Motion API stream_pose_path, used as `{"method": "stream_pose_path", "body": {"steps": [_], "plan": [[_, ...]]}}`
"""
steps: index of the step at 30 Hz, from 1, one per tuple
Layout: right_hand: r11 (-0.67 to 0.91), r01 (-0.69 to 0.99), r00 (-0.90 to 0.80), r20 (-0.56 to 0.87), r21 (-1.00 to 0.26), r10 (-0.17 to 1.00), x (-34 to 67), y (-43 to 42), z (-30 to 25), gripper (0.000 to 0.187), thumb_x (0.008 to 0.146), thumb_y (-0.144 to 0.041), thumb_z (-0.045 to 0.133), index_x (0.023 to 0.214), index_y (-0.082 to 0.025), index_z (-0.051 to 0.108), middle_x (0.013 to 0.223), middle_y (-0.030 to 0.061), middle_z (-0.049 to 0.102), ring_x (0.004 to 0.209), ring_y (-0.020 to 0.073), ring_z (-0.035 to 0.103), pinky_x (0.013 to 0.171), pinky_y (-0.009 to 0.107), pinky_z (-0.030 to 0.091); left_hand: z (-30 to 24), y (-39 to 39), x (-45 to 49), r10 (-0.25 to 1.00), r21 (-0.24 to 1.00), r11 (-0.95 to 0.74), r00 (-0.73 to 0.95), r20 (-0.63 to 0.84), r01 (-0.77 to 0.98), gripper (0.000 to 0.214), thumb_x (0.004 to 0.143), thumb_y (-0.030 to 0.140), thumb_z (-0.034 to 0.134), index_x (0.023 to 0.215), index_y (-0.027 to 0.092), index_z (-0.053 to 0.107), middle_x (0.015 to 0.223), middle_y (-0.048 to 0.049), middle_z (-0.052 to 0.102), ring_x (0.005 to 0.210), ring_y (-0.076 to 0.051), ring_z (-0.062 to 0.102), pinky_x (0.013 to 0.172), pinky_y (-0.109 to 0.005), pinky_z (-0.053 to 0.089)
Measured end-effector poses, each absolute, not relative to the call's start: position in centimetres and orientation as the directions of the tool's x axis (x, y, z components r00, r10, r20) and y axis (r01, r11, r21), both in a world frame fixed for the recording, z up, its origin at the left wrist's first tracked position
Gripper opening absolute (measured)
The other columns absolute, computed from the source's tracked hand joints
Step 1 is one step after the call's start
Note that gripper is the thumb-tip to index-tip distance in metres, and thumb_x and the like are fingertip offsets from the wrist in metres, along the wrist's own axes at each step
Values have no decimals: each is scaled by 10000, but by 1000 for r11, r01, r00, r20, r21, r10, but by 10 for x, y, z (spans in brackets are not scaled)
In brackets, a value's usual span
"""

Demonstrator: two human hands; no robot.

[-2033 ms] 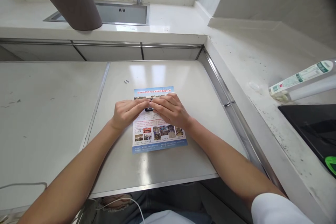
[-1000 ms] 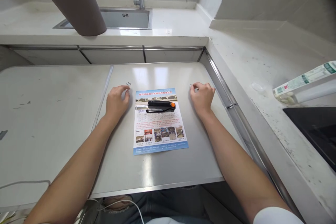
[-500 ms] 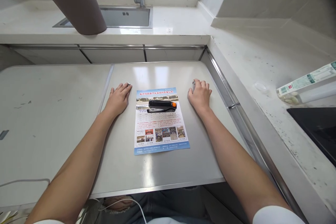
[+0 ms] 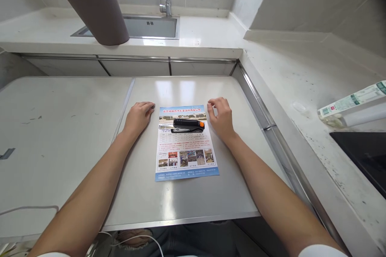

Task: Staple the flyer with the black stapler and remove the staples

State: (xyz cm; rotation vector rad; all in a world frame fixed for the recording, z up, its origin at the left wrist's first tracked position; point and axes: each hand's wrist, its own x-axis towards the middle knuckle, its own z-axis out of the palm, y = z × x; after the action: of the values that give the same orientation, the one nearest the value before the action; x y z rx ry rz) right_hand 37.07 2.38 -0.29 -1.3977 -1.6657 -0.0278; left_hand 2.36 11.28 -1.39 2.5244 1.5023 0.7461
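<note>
A black stapler (image 4: 188, 125) with an orange end lies across the upper part of a printed sheet (image 4: 187, 170) with blue borders, red and black text and small photos. Beside the sheet's upper left corner, my left hand (image 4: 138, 119) rests on the table, fingers loosely bent. A small dark spot shows at its fingertips; I cannot make it out. My right hand (image 4: 221, 116) is at the sheet's upper right edge, level with the stapler's orange end but apart from it. Its fingers are curled, thumb apart, with nothing seen between them.
Behind the white folding table (image 4: 60, 128) is a counter with a sink (image 4: 150, 28) and faucet (image 4: 167, 6). A brown cylinder (image 4: 99, 12) slants over the sink. The right counter bears a green-white package (image 4: 352, 102) and a black panel (image 4: 362, 152). A cable (image 4: 30, 208) lies at front left.
My right hand has moved left, closer to the sheet, and its fingers have curled. My left hand's fingers have drawn together. The view has tilted up slightly; stapler and sheet lie as before.
</note>
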Motion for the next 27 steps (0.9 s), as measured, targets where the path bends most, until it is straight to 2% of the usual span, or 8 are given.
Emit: {"method": "stream_pose_path", "body": {"steps": [3,5,7,9,13,18,23,27], "plan": [[591,668,-149,698,-451,701,361,18,2,188,1076,-320,505,1118,-233,666,1027,89,692,979,266,610,909,452,519,-11,109,27,841,323,-516,396,370,793,245,998,273,542,1088,207,760,1139,-124,789,1081,-338,675,955,-487,533],[687,588,-302,672,-427,676,354,15,2,231,1063,-374,558,1220,-234,655,1131,102,709,1043,272,630,933,463,535,-8,103,33,840,331,-517,393,373,790,232,1007,288,540,1051,209,754,1053,-114,791,985,-313,687,877,-454,540],[720,550,-416,609,-422,675,346,13,0,380,1030,-440,626,1344,-228,609,1256,127,703,1130,292,643,978,491,542,-4,94,43,850,408,-505,356,388,761,213,1007,305,559,1040,206,745,977,-91,781,840,-258,681,790,-406,538],[726,546,-483,552,-417,680,339,11,-4,442,1023,-429,643,1406,-220,572,1266,134,719,1147,297,664,977,497,555,-1,85,53,860,543,-498,307,407,675,212,1007,319,577,1073,197,738,936,-64,771,754,-207,663,733,-358,533],[725,546,-434,599,-419,673,337,11,-10,300,1045,-299,593,1333,-218,608,1150,103,766,1047,268,708,917,455,575,4,74,61,855,742,-514,328,402,431,315,1042,371,562,1253,215,738,917,-35,733,776,-164,664,732,-306,536],[655,618,-264,669,-436,695,346,14,-9,285,1009,-258,614,1290,-211,628,1109,103,766,970,269,694,870,440,561,5,77,55,875,839,-470,273,400,274,318,1050,438,588,1152,218,793,750,-15,624,619,-122,539,618,-275,497],[661,624,-320,635,-417,703,348,17,-13,295,987,-271,645,1274,-205,636,1149,107,772,990,274,706,878,437,566,5,73,59,850,851,-478,357,387,216,322,1015,456,653,1177,234,821,834,-48,716,675,-141,610,644,-295,540],[666,627,-360,608,-404,708,348,17,-14,268,994,-301,629,1244,-206,650,1111,109,776,984,273,716,874,437,573,6,69,62,788,763,-578,442,430,288,273,994,423,687,1157,259,833,1002,-72,791,855,-185,711,772,-336,585]]}}
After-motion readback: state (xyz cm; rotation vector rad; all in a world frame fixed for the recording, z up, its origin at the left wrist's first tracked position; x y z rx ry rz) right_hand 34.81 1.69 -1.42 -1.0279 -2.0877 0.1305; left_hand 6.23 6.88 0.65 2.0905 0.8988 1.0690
